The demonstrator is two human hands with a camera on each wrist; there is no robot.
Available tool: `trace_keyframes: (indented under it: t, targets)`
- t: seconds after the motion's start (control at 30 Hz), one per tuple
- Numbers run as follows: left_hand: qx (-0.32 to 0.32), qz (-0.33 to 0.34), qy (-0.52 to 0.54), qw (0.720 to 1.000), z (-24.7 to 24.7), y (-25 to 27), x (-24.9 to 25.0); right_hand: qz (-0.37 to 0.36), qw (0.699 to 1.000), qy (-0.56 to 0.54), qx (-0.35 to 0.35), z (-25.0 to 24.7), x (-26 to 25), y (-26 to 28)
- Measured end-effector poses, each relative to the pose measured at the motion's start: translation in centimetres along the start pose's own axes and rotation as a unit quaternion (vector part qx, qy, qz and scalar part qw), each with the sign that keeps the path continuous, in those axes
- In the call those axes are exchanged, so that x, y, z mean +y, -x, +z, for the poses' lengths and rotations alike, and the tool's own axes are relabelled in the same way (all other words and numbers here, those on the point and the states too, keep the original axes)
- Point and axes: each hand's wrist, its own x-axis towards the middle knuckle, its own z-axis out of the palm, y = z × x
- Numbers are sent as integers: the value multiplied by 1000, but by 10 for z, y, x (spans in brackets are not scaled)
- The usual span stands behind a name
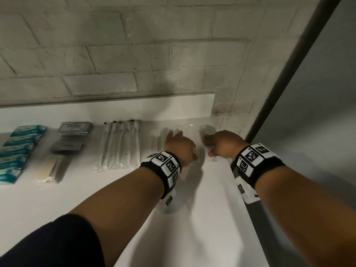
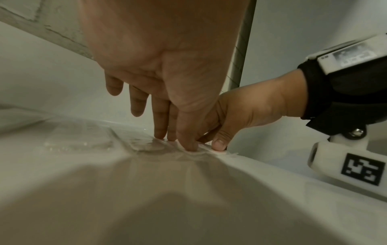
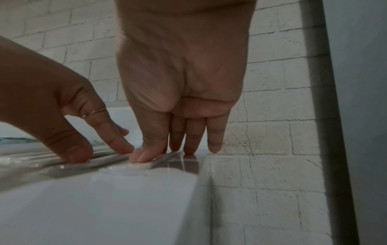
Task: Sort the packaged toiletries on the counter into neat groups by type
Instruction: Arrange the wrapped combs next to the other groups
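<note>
The white table (image 1: pixel 202 218) carries rows of packets along its far edge: teal packs (image 1: pixel 18 149) at the far left, then grey sachets (image 1: pixel 74 129), then wrapped toothbrushes (image 1: pixel 117 145). Clear packets (image 2: pixel 146 144) lie at the far right corner. The left hand (image 1: pixel 178 146) and the right hand (image 1: pixel 223 144) both press them flat, each grip released with straight fingers.
</note>
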Motion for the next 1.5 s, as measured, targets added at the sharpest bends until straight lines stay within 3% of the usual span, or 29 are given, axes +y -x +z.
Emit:
trace_keyframes:
  t: [0.3, 0.5, 0.7, 0.87, 1.1, 1.3, 1.5]
  targets:
    - [-10, 6, -3, 1000, 1, -1, 0, 4, 1000, -15, -12, 0, 3, 0]
    - [55, -6, -41, 998, -8, 16, -15, 10, 999, -46, 22, -4, -2, 8]
    - [-41, -26, -71, 996, -7, 21, -24, -34, 999, 29, 22, 3, -30, 2]
    - [-16, -20, -48, 999, -1, 21, -21, -48, 998, 49, 6, 9, -32, 1]
    - [47, -19, -42, 998, 2, 29, -38, -76, 995, 41, 52, 7, -47, 6]
    - [-1, -41, -47, 998, 4, 35, -51, -98, 991, 86, 36, 13, -72, 2]
    - [31, -65, -37, 997, 6, 43, -63, -111, 991, 65, 36, 7, -76, 7]
